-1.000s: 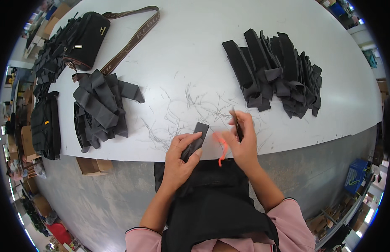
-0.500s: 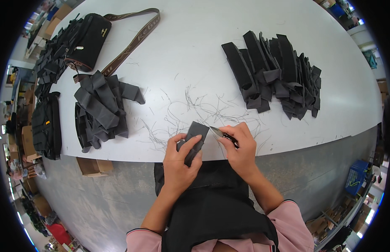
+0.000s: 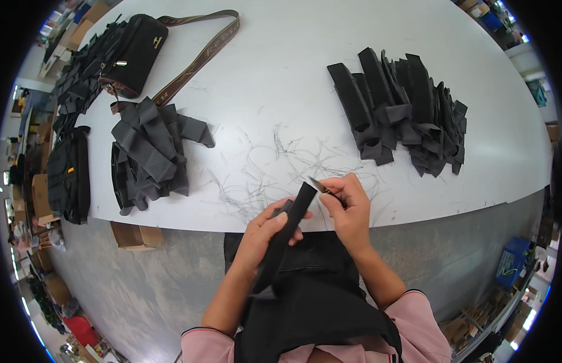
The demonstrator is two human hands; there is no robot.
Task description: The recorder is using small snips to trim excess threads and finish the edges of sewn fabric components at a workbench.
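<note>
My left hand grips a long black fabric strap piece that slants from the table edge down toward my lap. Just to its right, my right hand holds small thread snips whose metal tips touch the upper end of the strap. Both hands hover over the front edge of the white table. Loose cut threads lie scattered on the table just beyond my hands.
A heap of black strap pieces lies at the right, another looser heap at the left. A black shoulder bag with a brown strap sits far left. Cardboard boxes stand under the table; a blue crate is at right.
The strap piece has swung from lying short between my hands to hanging long toward my lap. My right hand brought the snips from above the table down to the strap's upper end.
</note>
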